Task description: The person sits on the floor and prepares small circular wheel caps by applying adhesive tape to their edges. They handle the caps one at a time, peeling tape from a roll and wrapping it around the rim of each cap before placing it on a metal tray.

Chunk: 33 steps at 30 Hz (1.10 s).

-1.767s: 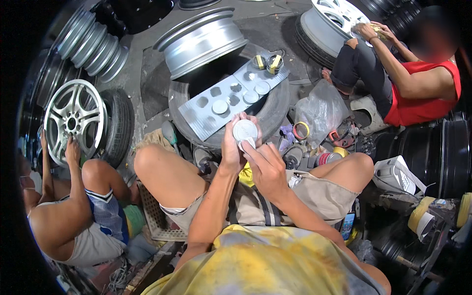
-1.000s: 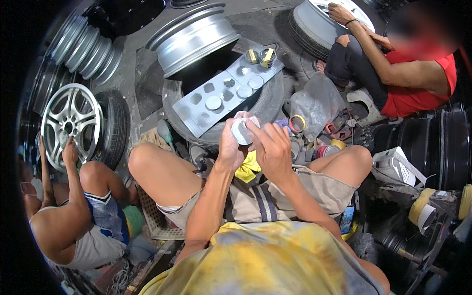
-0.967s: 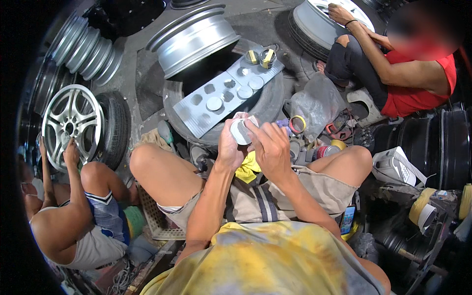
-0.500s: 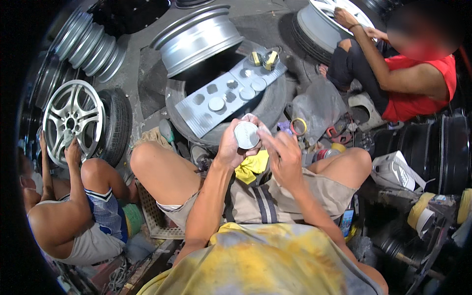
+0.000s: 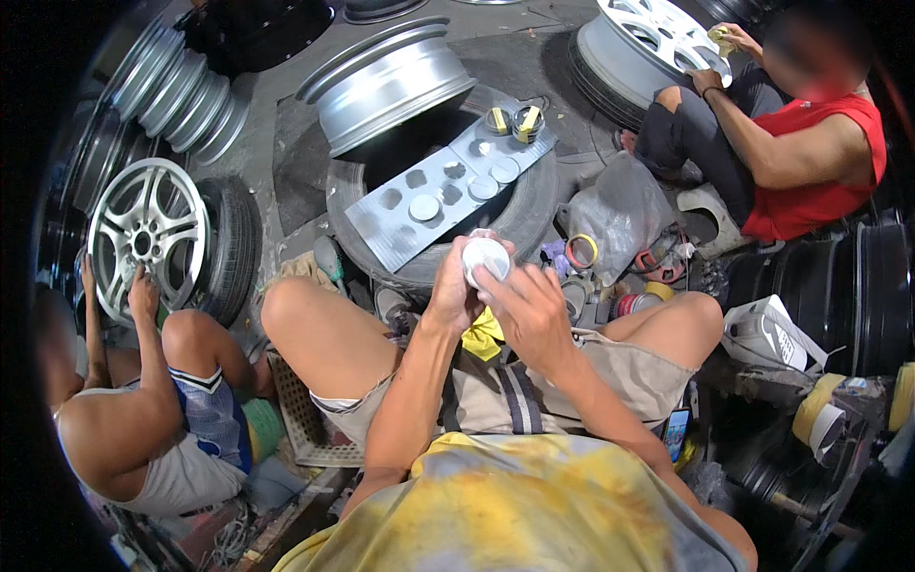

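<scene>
My left hand (image 5: 452, 294) is closed around a round, pale grey wheel centre cap (image 5: 483, 255), its face turned up above my lap. My right hand (image 5: 536, 322) lies against the cap from the right, with fingertips on its face and the other fingers stretched apart. Whether anything thin lies under those fingertips is hidden. Beyond both hands, a grey ribbed panel (image 5: 393, 240) rests across a tyre (image 5: 538, 205). Similar round caps (image 5: 424, 207) sit on it among dark spots. Two small jars (image 5: 527, 124) with yellow strips stand at its far end. A yellow cloth (image 5: 483, 334) lies below my hands.
A silver rim (image 5: 391, 95) leans on the tyre's far side. To the right are a tape roll (image 5: 580, 251), a plastic bag (image 5: 629, 214) and a white jug (image 5: 765, 332). At left, a person handles a spoked wheel (image 5: 143, 238); another works on a wheel (image 5: 658, 43) at far right.
My right hand has come in onto the cap's face, where its fingers were lifted to the right before. The person at right has raised one hand with a yellowish piece in it.
</scene>
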Each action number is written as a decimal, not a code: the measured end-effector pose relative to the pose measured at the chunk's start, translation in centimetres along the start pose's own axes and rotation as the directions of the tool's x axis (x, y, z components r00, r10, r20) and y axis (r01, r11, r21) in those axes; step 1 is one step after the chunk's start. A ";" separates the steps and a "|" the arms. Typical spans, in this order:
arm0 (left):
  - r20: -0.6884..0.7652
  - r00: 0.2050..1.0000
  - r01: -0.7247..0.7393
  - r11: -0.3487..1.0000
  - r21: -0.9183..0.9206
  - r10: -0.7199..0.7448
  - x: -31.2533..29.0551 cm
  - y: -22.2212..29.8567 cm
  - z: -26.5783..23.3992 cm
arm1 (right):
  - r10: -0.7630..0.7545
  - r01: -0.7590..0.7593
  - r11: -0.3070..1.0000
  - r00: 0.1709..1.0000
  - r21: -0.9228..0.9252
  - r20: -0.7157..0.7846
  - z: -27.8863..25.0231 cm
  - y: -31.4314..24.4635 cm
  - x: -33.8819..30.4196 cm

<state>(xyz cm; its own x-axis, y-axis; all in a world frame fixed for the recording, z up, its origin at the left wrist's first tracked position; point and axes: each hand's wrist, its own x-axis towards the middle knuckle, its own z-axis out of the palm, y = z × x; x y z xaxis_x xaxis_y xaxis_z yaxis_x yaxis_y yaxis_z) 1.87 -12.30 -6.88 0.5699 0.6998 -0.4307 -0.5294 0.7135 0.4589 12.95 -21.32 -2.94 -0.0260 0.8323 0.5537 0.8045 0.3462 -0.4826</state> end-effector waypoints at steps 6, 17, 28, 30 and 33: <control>0.246 0.964 0.124 0.988 -0.096 -0.097 0.2 0.7 -1.5 | -0.002 0.001 0.998 1.000 -0.059 -0.013 -1.3 2.5 -0.5; 0.095 0.995 0.046 0.995 -0.090 -0.037 0.2 0.3 -1.6 | -0.062 0.068 0.992 0.997 -0.104 0.055 -1.1 0.8 -1.6; 0.235 0.969 0.081 0.996 -0.033 -0.071 -0.2 -0.1 -1.4 | 0.138 -0.137 0.989 0.990 -0.056 0.018 -1.2 2.9 -0.6; 0.175 0.981 0.084 0.996 0.033 -0.089 -0.4 -0.6 -0.7 | 0.136 -0.136 0.991 0.991 -0.020 -0.017 -0.7 2.5 0.6; 0.037 0.999 0.020 1.000 0.015 -0.020 -0.1 0.2 0.1 | 0.057 -0.057 0.998 0.998 -0.028 0.030 -0.2 0.6 0.5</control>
<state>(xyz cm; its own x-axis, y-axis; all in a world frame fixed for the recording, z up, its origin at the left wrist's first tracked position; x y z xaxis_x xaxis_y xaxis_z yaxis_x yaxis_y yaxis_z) 1.73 -12.22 -6.68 0.6034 0.6835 -0.4108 -0.5087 0.7266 0.4618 13.57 -20.80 -2.86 0.0024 0.8634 0.5046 0.8212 0.2862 -0.4937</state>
